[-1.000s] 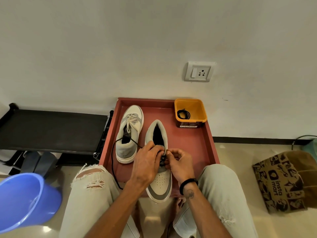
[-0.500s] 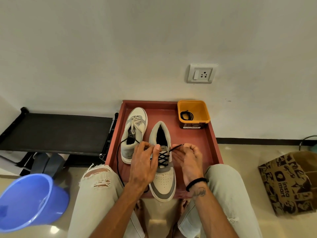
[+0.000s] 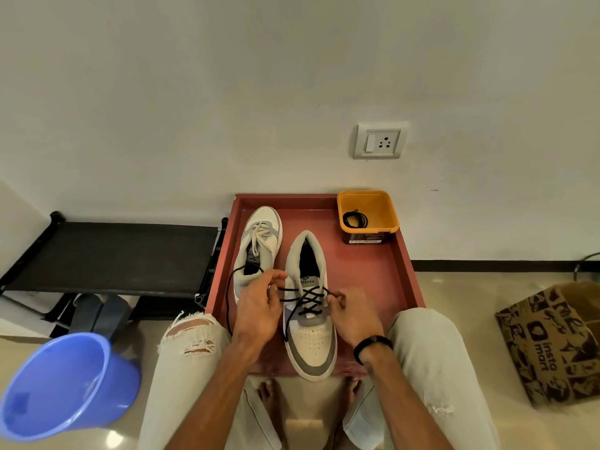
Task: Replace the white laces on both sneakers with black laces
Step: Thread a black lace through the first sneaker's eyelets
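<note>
Two white-and-grey sneakers lie on a red tray [image 3: 396, 271]. The near sneaker [image 3: 310, 339] points toward me and carries a black lace [image 3: 306, 300] crossed through its lower eyelets. My left hand [image 3: 259, 306] pinches the lace's left end, whose long loose part loops out over the tray. My right hand [image 3: 352, 315] pinches the right end beside the shoe. The far sneaker [image 3: 258, 251], left of it, has a white lace [image 3: 261, 233]. A second coiled black lace [image 3: 355, 219] lies in an orange tub [image 3: 368, 212] at the tray's back right.
The tray rests on the floor against a white wall, between my knees. A black folding rack [image 3: 110, 251] stands to the left, a blue bucket [image 3: 65, 384] at the near left, and a printed cardboard box [image 3: 552, 339] at the right.
Both hands have drawn apart from the middle of the near sneaker, pulling the black lace ends outward. The crossed black lacing now shows.
</note>
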